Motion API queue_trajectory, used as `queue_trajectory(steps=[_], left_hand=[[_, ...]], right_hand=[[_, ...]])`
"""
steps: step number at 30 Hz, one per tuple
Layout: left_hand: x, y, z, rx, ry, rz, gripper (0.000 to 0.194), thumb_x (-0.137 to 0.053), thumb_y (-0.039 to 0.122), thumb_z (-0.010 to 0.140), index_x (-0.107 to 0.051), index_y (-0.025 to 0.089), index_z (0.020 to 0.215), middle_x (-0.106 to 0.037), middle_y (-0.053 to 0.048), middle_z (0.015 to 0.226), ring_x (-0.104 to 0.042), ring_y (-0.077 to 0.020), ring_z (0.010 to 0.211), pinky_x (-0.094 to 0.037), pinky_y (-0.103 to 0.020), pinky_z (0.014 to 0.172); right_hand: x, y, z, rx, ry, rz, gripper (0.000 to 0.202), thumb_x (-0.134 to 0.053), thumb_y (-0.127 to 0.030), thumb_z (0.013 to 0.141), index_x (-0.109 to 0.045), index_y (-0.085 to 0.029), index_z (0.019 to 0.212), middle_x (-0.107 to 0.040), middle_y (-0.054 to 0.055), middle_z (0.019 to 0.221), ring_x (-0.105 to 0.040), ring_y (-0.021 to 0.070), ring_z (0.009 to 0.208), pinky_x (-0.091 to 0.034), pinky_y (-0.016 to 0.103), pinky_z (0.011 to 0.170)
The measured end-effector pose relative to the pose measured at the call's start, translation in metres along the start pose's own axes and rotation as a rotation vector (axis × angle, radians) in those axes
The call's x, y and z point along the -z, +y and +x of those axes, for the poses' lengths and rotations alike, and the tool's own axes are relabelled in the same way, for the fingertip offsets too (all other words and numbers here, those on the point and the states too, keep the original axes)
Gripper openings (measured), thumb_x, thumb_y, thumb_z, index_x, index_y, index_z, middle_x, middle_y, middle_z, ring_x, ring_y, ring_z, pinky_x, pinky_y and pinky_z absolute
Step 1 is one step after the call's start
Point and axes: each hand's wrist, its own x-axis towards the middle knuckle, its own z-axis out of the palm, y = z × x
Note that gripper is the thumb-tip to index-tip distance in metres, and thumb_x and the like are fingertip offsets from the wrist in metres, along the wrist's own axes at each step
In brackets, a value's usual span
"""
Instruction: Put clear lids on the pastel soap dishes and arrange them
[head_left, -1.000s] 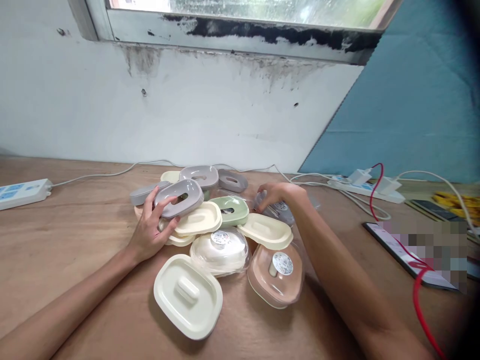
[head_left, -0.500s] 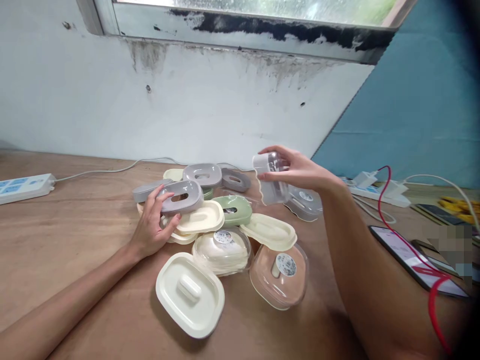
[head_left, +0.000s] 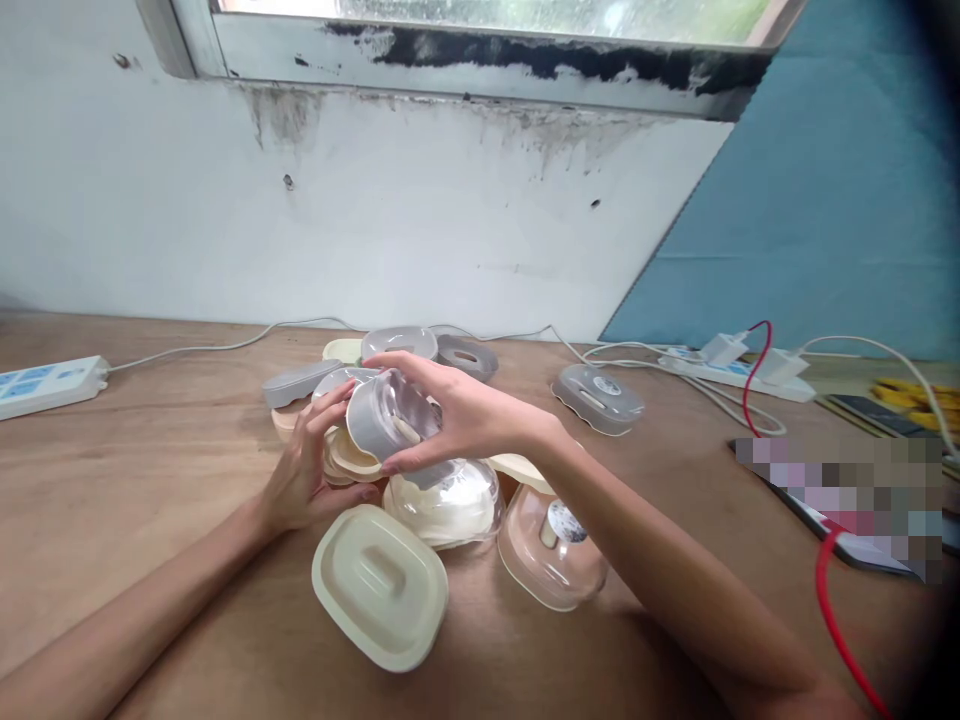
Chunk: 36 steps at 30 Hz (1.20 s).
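Note:
In my right hand (head_left: 457,410) is a small grey plastic box with a clear cover (head_left: 375,415), tilted over the pile, its fingers and thumb wrapped round the far and near sides. My left hand (head_left: 307,460) is just left of this box, fingers curved and thumb apart; its fingertips reach the box's edge, but I cannot tell whether they press on it. Below lie a cream lid with a raised handle (head_left: 381,588), a clear-covered cream box (head_left: 446,505) and a clear-covered peach box (head_left: 551,550). Grey lids (head_left: 399,343) lie behind my hands, partly hidden.
Apart on the right sits a grey box with a clear cover (head_left: 598,398). Power strips stand at the left (head_left: 52,385) and right (head_left: 780,385), with white cables along the wall. A red cable (head_left: 840,620) hangs near my right arm, beside a phone (head_left: 862,545).
My right hand has carried the clear-covered grey box left and down, to beside my left hand. My left hand's fingers have come off the grey lid they rested on.

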Motion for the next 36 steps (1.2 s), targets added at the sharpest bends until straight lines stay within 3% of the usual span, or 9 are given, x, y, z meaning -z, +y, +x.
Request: queue_trajectory(steps=[6,9,14,22,26,29,33,36], left_hand=[[-0.008,-0.003,-0.003,0.020,0.154,-0.346,0.078,-0.064,0.070,0.087,-0.033,0.029,0.145,-0.039,-0.018,0.158,-0.038,-0.0396,0.148,-0.040,-0.063,0.115],[-0.012,-0.003,-0.006,0.014,0.185,-0.363,0.069,-0.071,0.060,0.087,-0.038,0.029,0.139,-0.049,-0.015,0.150,-0.049,-0.0376,0.139,-0.046,-0.057,0.111],[-0.013,-0.006,-0.012,0.071,0.134,-0.292,0.063,-0.076,0.027,0.089,-0.038,0.029,0.139,-0.058,-0.013,0.137,-0.060,-0.0304,0.129,-0.050,-0.051,0.109],[-0.007,0.000,-0.007,0.031,0.037,-0.186,0.070,-0.076,0.035,0.088,-0.034,0.029,0.145,-0.056,-0.016,0.136,-0.058,-0.0343,0.128,-0.052,-0.052,0.100],[-0.001,0.008,0.002,-0.101,-0.045,0.109,0.054,-0.068,0.033,0.092,-0.047,0.030,0.141,-0.052,-0.015,0.139,-0.054,-0.0356,0.125,-0.048,-0.056,0.100],[0.000,0.010,0.004,-0.095,-0.089,0.192,0.044,-0.065,0.034,0.091,-0.058,0.031,0.134,-0.048,-0.013,0.139,-0.054,-0.0343,0.121,-0.048,-0.054,0.096],[-0.001,0.011,0.004,-0.055,-0.056,0.168,0.045,-0.075,0.049,0.083,-0.063,0.025,0.119,-0.047,-0.015,0.142,-0.051,-0.0372,0.127,-0.045,-0.057,0.102],[-0.001,0.013,0.006,-0.024,-0.057,0.177,0.038,-0.078,0.046,0.084,-0.059,0.023,0.107,-0.051,-0.015,0.144,-0.051,-0.0363,0.131,-0.043,-0.056,0.106]], right_hand=[[-0.008,-0.003,0.001,0.033,0.021,-0.036,0.096,-0.086,-0.046,0.072,-0.035,-0.034,0.152,-0.048,0.006,0.155,-0.050,0.0283,0.135,-0.046,0.044,0.108],[-0.013,-0.007,0.000,0.037,-0.031,-0.126,0.095,-0.086,-0.044,0.074,-0.035,-0.031,0.154,-0.048,0.009,0.155,-0.052,0.0296,0.133,-0.048,0.043,0.104],[-0.016,-0.003,0.000,0.055,-0.094,-0.089,0.081,-0.082,-0.036,0.078,-0.044,-0.027,0.149,-0.056,0.008,0.148,-0.055,0.0268,0.130,-0.050,0.039,0.101],[-0.009,0.006,0.002,0.156,0.048,0.122,0.070,-0.083,-0.036,0.078,-0.052,-0.027,0.139,-0.062,0.005,0.140,-0.058,0.0230,0.128,-0.047,0.038,0.108],[0.009,0.016,0.000,0.054,0.190,0.002,0.067,-0.080,-0.043,0.080,-0.053,-0.027,0.140,-0.062,0.006,0.140,-0.059,0.0246,0.125,-0.049,0.041,0.106],[0.021,0.034,-0.005,-0.115,0.248,-0.154,0.066,-0.077,-0.048,0.081,-0.054,-0.027,0.139,-0.064,0.007,0.137,-0.061,0.0272,0.120,-0.050,0.044,0.102],[0.025,0.061,-0.010,-0.246,0.189,-0.269,0.068,-0.074,-0.050,0.083,-0.051,-0.028,0.143,-0.061,0.009,0.143,-0.060,0.0296,0.123,-0.049,0.046,0.102],[0.023,0.074,-0.012,-0.292,0.105,-0.292,0.073,-0.071,-0.052,0.086,-0.044,-0.028,0.149,-0.055,0.011,0.150,-0.054,0.0317,0.134,-0.045,0.048,0.108]])
